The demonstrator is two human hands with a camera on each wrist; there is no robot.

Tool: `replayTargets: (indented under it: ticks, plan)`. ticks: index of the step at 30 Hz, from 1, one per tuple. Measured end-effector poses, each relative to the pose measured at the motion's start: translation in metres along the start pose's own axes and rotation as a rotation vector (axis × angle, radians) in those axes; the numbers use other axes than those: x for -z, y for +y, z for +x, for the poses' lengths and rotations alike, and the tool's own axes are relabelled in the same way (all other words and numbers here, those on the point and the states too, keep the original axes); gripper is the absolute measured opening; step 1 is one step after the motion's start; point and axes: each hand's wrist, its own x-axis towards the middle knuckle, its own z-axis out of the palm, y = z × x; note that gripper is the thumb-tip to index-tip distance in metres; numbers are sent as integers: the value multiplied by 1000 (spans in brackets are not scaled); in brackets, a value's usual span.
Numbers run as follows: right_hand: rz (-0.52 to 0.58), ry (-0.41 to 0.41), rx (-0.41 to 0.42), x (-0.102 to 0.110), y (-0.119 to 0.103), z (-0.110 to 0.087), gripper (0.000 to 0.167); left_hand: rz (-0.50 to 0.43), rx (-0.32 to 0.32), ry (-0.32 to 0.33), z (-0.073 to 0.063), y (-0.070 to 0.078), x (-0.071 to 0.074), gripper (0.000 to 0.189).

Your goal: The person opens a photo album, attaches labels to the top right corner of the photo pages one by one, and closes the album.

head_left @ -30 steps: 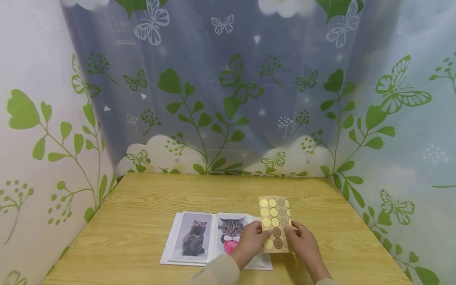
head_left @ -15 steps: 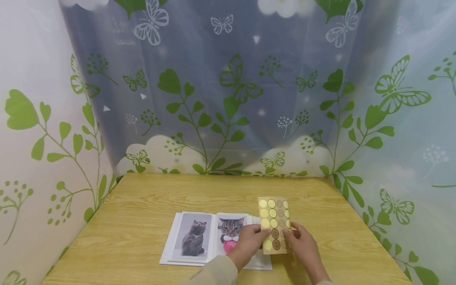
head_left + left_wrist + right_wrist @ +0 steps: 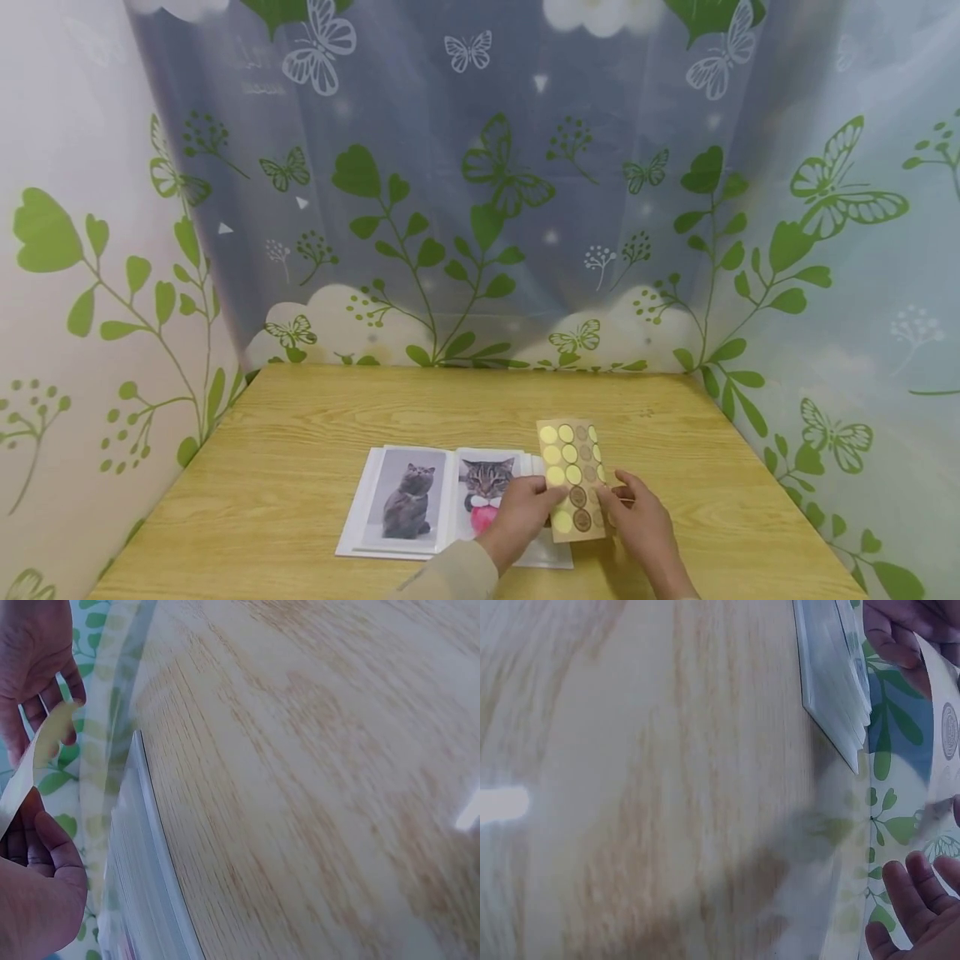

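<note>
A tan sheet of round stickers [image 3: 572, 479] is held up above the table, just right of an open photo album [image 3: 360, 517]. Some circles are shiny gold, others brown with printing. My left hand [image 3: 519, 518] pinches the sheet's left edge, thumb in front; in the left wrist view the left hand [image 3: 45, 892] grips its near end. At the right edge, my right hand [image 3: 643, 525] touches the sheet with the thumb. In the right wrist view the other fingers of the right hand [image 3: 922, 915] are spread and stand apart from the sheet.
The album shows a grey cat photo [image 3: 408, 496] on its left page and a tabby cat photo [image 3: 487, 483] on the right, partly covered by my left hand. A wooden table [image 3: 315, 408] is bordered by patterned curtains [image 3: 420, 208].
The sticker sheet has shifted slightly left and down towards me, tilting a little. My right fingers have loosened and moved apart from its edge. The album has stayed put.
</note>
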Motion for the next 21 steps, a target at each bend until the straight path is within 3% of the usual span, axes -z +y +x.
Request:
replayTargets:
  ticks: [6, 12, 21]
  plan:
    - [-62, 43, 66, -2, 0, -3, 56, -18, -7, -2, -2, 0, 3, 22]
    - [-106, 105, 187, -6, -9, -11, 35, -47, -15, 0, -1, -2, 4, 24]
    - [-151, 158, 354, -18, -16, -19, 24, -43, -18, 9, 0, -4, 6, 24]
